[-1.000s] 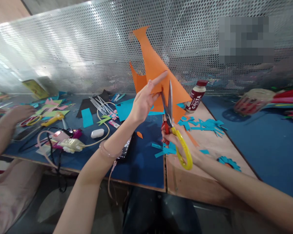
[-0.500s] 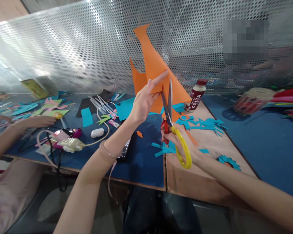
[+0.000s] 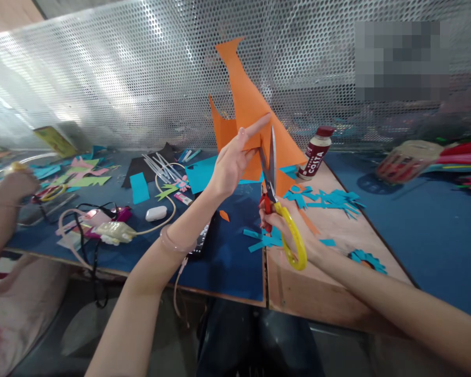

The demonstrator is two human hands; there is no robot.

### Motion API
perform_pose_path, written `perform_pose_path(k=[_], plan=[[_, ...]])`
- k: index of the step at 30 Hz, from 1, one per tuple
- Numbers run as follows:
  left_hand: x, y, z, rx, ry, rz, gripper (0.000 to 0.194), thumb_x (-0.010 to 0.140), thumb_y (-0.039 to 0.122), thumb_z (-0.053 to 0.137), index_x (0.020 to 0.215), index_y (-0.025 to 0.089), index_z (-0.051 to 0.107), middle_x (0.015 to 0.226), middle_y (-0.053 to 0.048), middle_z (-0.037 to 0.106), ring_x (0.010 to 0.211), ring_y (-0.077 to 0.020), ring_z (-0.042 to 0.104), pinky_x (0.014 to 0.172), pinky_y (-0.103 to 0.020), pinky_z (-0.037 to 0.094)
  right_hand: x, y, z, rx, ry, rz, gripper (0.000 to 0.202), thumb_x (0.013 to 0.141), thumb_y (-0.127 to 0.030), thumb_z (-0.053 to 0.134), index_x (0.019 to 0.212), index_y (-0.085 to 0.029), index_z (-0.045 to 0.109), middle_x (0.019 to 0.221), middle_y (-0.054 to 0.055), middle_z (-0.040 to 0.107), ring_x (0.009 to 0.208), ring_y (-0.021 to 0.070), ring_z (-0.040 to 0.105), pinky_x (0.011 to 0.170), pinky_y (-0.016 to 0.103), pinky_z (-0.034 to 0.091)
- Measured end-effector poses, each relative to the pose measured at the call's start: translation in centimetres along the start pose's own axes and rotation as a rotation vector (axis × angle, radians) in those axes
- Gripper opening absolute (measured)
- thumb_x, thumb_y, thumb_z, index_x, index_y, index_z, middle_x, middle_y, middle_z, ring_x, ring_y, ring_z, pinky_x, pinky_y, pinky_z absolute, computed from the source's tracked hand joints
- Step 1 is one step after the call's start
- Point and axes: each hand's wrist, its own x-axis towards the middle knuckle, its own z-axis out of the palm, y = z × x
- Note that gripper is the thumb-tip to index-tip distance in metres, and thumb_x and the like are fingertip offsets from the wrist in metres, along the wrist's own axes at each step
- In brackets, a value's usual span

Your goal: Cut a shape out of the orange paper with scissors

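My left hand grips the orange paper above the table, its index finger stretched along the sheet. Fingers of my right hand are wrapped round scissors with a red and a yellow handle. The scissor blades point up and stand slightly apart at the lower part of the orange paper. Below the paper, blue paper strips lie on the wooden board. A small orange scrap rests on the blue table to the left of the scissors.
A brown-labelled bottle stands behind the board, a jar farther right. White earbud case, cables and a power strip lie left. A blue petalled ring is at right. Another person's hand is at far left.
The other person's hand has lifted and moved left, uncovering a phone-like object and yellow-handled scissors. My hands, the orange paper and my scissors have barely moved.
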Motion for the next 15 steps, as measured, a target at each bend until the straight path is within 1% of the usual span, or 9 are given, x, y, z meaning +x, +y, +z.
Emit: perform_pose_path(k=[3, 7, 9, 13, 15], plan=[[0.0, 0.0, 0.1, -0.035, -0.002, 0.004, 0.044, 0.100, 0.046, 0.037, 0.124, 0.020, 0.063, 0.151, -0.001, 0.050, 0.146, -0.0273, 0.035, 0.117, -0.036, 0.037, 0.0, 0.1, 0.1, 0.005, 0.006, 0.001, 0.021, 0.075, -0.036, 0.068, 0.081, -0.023, 0.052, 0.073, -0.002, 0.055, 0.061, 0.0126, 0.051, 0.061, 0.029, 0.045], [0.1, -0.1, 0.1, -0.038, 0.008, -0.010, 0.046, 0.100, 0.046, 0.036, 0.125, 0.017, 0.062, 0.152, -0.002, 0.049, 0.145, -0.0274, 0.037, 0.118, -0.037, 0.036, 0.2, 0.5, 0.1, 0.009, 0.009, 0.009, 0.017, 0.076, -0.034, 0.065, 0.080, -0.022, 0.053, 0.070, -0.003, 0.054, 0.057, 0.0115, 0.049, 0.054, 0.028, 0.042], [0.1, -0.2, 0.0, -0.017, 0.015, -0.029, 0.047, 0.100, 0.048, 0.035, 0.124, 0.020, 0.063, 0.151, 0.000, 0.049, 0.145, -0.0276, 0.038, 0.118, -0.037, 0.037, 0.2, 0.8, 0.1, 0.010, 0.009, 0.012, 0.015, 0.077, -0.032, 0.064, 0.080, -0.022, 0.054, 0.069, -0.003, 0.053, 0.056, 0.0114, 0.049, 0.053, 0.028, 0.042], [0.1, -0.3, -0.1, 0.016, 0.021, -0.042, 0.045, 0.100, 0.051, 0.032, 0.120, 0.029, 0.066, 0.147, 0.008, 0.053, 0.146, -0.0274, 0.036, 0.117, -0.034, 0.035, 0.5, 1.0, -0.2, 0.031, -0.009, -0.003, 0.011, 0.078, -0.030, 0.063, 0.082, -0.021, 0.057, 0.068, -0.003, 0.053, 0.056, 0.0116, 0.051, 0.051, 0.027, 0.041], [0.1, -0.4, -0.1, 0.022, 0.009, -0.040, 0.044, 0.100, 0.051, 0.033, 0.120, 0.031, 0.066, 0.146, 0.010, 0.054, 0.145, -0.0266, 0.037, 0.118, -0.034, 0.035, 0.6, 1.2, -0.3, 0.036, -0.031, -0.016, 0.009, 0.078, -0.029, 0.062, 0.079, -0.021, 0.057, 0.066, -0.003, 0.053, 0.055, 0.0114, 0.051, 0.051, 0.027, 0.041]])
